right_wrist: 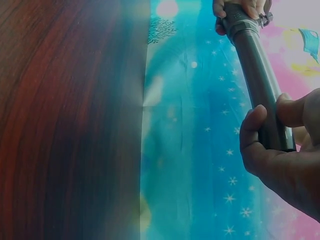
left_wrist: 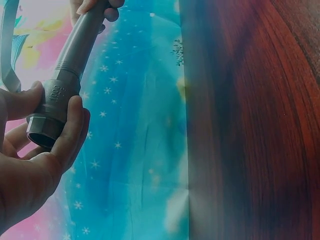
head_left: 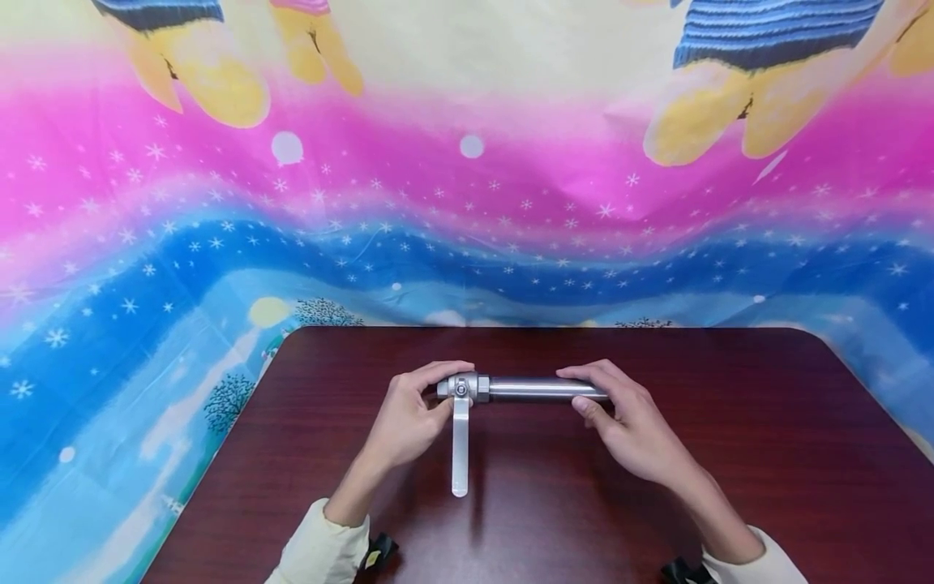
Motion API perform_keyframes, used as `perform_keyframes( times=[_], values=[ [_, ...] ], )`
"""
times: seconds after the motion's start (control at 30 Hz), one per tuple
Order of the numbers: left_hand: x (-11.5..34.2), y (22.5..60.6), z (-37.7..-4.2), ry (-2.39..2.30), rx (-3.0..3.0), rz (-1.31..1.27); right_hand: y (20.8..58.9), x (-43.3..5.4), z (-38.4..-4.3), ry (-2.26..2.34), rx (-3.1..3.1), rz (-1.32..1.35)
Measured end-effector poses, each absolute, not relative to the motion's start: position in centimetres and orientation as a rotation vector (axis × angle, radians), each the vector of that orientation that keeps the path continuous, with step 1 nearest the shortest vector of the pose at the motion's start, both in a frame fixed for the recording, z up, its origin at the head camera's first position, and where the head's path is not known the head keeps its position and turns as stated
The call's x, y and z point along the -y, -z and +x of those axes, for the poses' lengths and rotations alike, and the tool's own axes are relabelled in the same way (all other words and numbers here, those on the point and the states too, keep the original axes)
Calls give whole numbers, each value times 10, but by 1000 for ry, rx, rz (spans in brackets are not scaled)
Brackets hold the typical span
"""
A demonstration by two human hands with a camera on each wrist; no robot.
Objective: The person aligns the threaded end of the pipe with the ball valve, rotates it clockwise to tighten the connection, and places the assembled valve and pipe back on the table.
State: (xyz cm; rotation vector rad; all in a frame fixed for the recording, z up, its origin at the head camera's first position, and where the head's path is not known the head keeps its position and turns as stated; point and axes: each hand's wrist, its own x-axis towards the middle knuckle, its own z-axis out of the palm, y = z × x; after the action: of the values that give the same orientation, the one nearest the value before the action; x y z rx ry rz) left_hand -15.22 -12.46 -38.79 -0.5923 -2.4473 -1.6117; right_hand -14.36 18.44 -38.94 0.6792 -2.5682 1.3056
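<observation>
A metal ball valve (head_left: 463, 388) with a long flat lever handle (head_left: 460, 454) is joined to a steel pipe (head_left: 536, 389), and both hands hold the assembly level above the table. My left hand (head_left: 410, 418) grips the valve body, thumb and fingers on opposite sides of it. In the left wrist view the open end of the valve (left_wrist: 44, 132) faces the palm. My right hand (head_left: 635, 426) holds the far end of the pipe between thumb and fingers. The right wrist view shows the pipe (right_wrist: 260, 75) running up to the valve (right_wrist: 240, 17). The lever points toward my body.
Below the hands lies a dark red-brown wooden table (head_left: 554, 519) with rounded far corners. A colourful printed cloth (head_left: 467, 203) with snowflakes hangs behind it and along its sides. Black straps (head_left: 381, 551) show by the pale sleeves (head_left: 321, 547).
</observation>
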Motion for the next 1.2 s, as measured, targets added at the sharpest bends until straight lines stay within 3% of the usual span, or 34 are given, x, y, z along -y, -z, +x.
perform_keyframes(
  times=[1.2],
  values=[
    [125, 385, -150, 1610, 2405, -619, 392, -184, -145, -1310, 2537, 702]
  ],
)
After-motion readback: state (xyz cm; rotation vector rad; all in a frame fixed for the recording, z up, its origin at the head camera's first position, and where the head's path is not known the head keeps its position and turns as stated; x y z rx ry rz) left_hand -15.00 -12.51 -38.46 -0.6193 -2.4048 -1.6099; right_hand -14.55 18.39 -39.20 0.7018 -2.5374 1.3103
